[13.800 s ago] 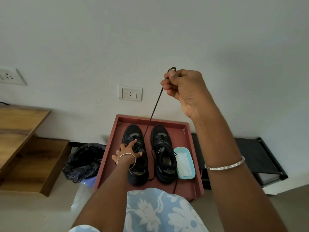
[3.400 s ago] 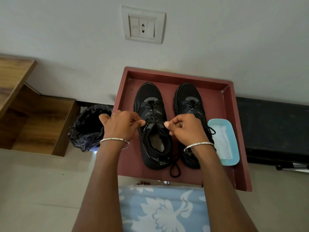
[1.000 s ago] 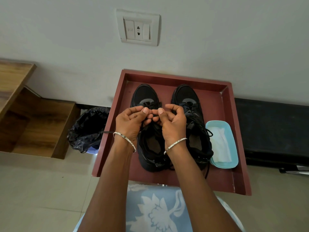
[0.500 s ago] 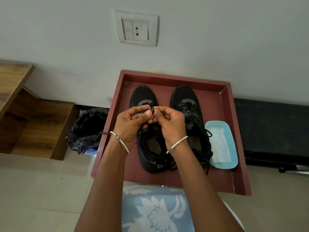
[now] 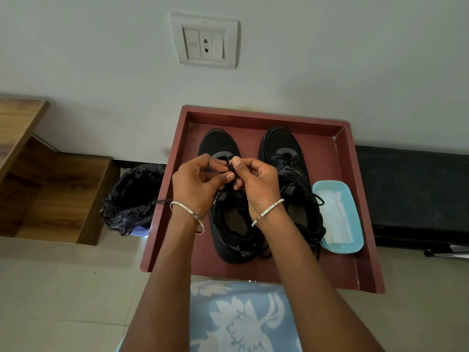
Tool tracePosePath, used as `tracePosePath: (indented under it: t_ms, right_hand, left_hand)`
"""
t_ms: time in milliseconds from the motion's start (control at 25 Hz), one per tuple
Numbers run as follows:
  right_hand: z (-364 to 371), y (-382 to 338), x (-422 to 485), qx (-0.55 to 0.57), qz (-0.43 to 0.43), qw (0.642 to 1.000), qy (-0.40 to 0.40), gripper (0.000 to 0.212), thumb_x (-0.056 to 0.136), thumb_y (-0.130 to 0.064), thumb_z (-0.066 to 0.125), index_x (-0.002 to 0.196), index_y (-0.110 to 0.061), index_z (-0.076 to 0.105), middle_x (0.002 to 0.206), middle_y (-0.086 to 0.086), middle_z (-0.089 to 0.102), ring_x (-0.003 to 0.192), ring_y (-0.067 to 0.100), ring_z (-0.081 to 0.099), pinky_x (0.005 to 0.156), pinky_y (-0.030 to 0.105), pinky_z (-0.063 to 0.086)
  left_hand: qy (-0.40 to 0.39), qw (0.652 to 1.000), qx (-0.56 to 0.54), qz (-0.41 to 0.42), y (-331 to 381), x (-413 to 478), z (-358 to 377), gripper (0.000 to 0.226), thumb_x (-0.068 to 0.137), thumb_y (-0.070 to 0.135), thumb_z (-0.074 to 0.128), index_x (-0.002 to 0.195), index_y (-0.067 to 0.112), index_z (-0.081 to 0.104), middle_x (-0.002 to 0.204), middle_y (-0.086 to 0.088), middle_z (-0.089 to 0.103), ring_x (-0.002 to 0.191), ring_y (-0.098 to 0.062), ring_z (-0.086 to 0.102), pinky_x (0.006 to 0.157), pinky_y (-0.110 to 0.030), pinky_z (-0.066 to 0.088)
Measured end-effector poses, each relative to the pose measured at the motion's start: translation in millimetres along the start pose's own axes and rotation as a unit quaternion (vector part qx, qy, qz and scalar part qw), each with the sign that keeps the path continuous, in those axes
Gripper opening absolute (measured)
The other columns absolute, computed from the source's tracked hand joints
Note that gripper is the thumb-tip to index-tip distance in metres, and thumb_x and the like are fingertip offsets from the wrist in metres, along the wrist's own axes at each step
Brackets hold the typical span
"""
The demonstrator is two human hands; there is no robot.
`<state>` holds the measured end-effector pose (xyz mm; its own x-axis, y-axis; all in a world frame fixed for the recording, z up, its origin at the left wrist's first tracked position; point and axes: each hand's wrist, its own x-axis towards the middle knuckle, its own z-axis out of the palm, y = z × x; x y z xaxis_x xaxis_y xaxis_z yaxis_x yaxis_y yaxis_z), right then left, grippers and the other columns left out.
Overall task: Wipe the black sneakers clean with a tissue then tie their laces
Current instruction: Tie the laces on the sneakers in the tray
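Two black sneakers stand side by side in a dark red tray (image 5: pixel 345 174), toes toward the wall. Above the left sneaker (image 5: pixel 228 232) my left hand (image 5: pixel 198 184) and my right hand (image 5: pixel 256 184) meet, each pinching part of its black lace (image 5: pixel 231 166) between thumb and fingers. A free lace end trails left past my left wrist over the tray's edge. The right sneaker (image 5: pixel 286 153) sits beside my right hand, its laces lying loosely over its tongue. My hands hide the left sneaker's tongue and eyelets.
A light blue dish (image 5: pixel 355 212) holding a white tissue (image 5: pixel 335 219) sits in the tray's right part. A bin lined with a black bag (image 5: pixel 132 199) stands left of the tray, by wooden steps (image 5: pixel 50 189). A low black bench (image 5: pixel 411 194) lies on the right. A wall socket (image 5: pixel 205 40) is above.
Over the last second my hands stayed together above the left sneaker, fingers working the lace; the right thumb now stands up beside a small raised loop. Earlier, the hands held the lace ends apart.
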<state>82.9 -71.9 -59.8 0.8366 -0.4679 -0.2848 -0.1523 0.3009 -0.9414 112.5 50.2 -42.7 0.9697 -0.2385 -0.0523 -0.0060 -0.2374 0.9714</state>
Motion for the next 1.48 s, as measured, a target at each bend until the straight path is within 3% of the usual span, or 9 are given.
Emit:
tracePosePath:
  t_ms: [160, 280, 440, 560, 800, 920, 1040, 1240, 1480]
  right_hand:
    - [-1.5, -2.7, 1.3, 0.059, 0.03, 0.998, -0.006, 0.004, 0.093, -0.001, 0.068, 0.09, -0.004, 0.067, 0.068, 0.005, 0.064, 0.044, 0.007, 0.048, 0.048, 0.021, 0.046]
    - [-3.5, -4.9, -0.4, 0.075, 0.049, 0.996, -0.019, 0.005, 0.092, -0.001, 0.068, 0.096, -0.004, 0.066, 0.07, 0.004, 0.064, 0.048, 0.009, 0.052, 0.05, 0.022, 0.048]
    - [-3.9, -12.8, -2.7, 0.097, 0.072, 0.993, -0.018, 0.006, 0.094, -0.01, 0.069, 0.097, -0.006, 0.066, 0.072, 0.003, 0.06, 0.051, 0.01, 0.054, 0.053, 0.021, 0.049]
    - [-3.1, -16.3, -4.2, 0.08, 0.064, 0.994, -0.031, 0.015, 0.098, -0.019, 0.064, 0.089, -0.007, 0.065, 0.067, -0.003, 0.057, 0.052, 0.009, 0.05, 0.054, 0.022, 0.046]
    - [-4.6, -19.1, -8.4, 0.048, 0.01, 0.996, -0.07, 0.011, 0.088, -0.012, 0.056, 0.087, -0.008, 0.066, 0.068, 0.0, 0.054, 0.06, 0.011, 0.052, 0.058, 0.026, 0.046]
    - [-10.9, -21.9, -8.0, -0.01, -0.024, 0.996, -0.084, 0.017, 0.078, -0.002, 0.052, 0.086, -0.007, 0.066, 0.066, -0.005, 0.057, 0.065, 0.008, 0.054, 0.063, 0.024, 0.047]
    - [-18.4, -23.2, -7.9, -0.1, -0.078, 0.991, -0.038, 0.019, 0.069, -0.004, 0.053, 0.079, -0.011, 0.067, 0.068, 0.0, 0.06, 0.066, 0.01, 0.056, 0.067, 0.025, 0.049]
    - [-26.8, -17.9, -15.5, -0.231, -0.152, 0.96, -0.044, 0.014, 0.074, -0.004, 0.065, 0.076, -0.018, 0.068, 0.07, -0.007, 0.065, 0.063, 0.013, 0.058, 0.06, 0.026, 0.047]
    - [-23.7, -14.3, -31.4, -0.28, -0.174, 0.943, -0.055, 0.018, 0.075, -0.015, 0.087, 0.088, -0.02, 0.075, 0.079, -0.01, 0.073, 0.076, 0.004, 0.068, 0.067, 0.01, 0.045]
  left_hand:
    - [0.026, 0.981, 0.148, 0.127, 0.7, -1.6, 2.9, 0.012, 0.08, 0.002, 0.079, 0.078, 0.011, 0.071, 0.092, 0.01, 0.076, 0.074, -0.004, 0.072, 0.067, -0.033, 0.062]
    - [0.037, 0.958, 0.226, 0.174, -3.5, 0.0, 0.9, 0.01, 0.08, 0.01, 0.08, 0.079, 0.014, 0.07, 0.079, 0.008, 0.074, 0.072, -0.011, 0.072, 0.066, -0.038, 0.061]
    - [0.032, 0.955, 0.257, 0.148, 1.3, 0.4, 2.6, 0.016, 0.079, 0.01, 0.08, 0.079, 0.016, 0.065, 0.074, 0.01, 0.07, 0.068, -0.009, 0.067, 0.064, -0.036, 0.059]
    - [0.009, 0.953, 0.267, 0.142, 5.3, -0.9, -1.0, 0.012, 0.083, 0.016, 0.079, 0.092, 0.023, 0.076, 0.083, 0.011, 0.075, 0.076, -0.006, 0.069, 0.072, -0.027, 0.058]
    - [-0.033, 0.926, 0.363, 0.093, 9.7, -0.1, -6.4, 0.013, 0.093, 0.032, 0.068, 0.097, 0.027, 0.079, 0.087, 0.008, 0.075, 0.08, -0.012, 0.065, 0.07, -0.035, 0.055]
    - [-0.094, 0.969, 0.23, 0.009, 8.4, -0.1, -11.3, 0.01, 0.092, 0.028, 0.07, 0.09, 0.022, 0.077, 0.079, 0.008, 0.072, 0.073, -0.008, 0.064, 0.072, -0.03, 0.054]
    - [-0.082, 0.991, 0.061, -0.085, 8.4, -2.9, -16.8, 0.011, 0.093, 0.022, 0.069, 0.086, 0.018, 0.076, 0.071, 0.009, 0.069, 0.064, 0.003, 0.062, 0.064, -0.016, 0.049]
    - [-0.077, 0.978, -0.032, -0.19, 11.1, -4.8, -11.2, 0.015, 0.094, 0.021, 0.067, 0.095, 0.009, 0.076, 0.066, 0.002, 0.062, 0.047, 0.005, 0.051, 0.046, -0.009, 0.039]
    - [-0.078, 0.967, -0.091, -0.227, 10.0, -2.8, -13.1, 0.019, 0.092, 0.017, 0.068, 0.099, 0.001, 0.075, 0.064, -0.004, 0.06, 0.048, -0.002, 0.052, 0.048, -0.012, 0.043]
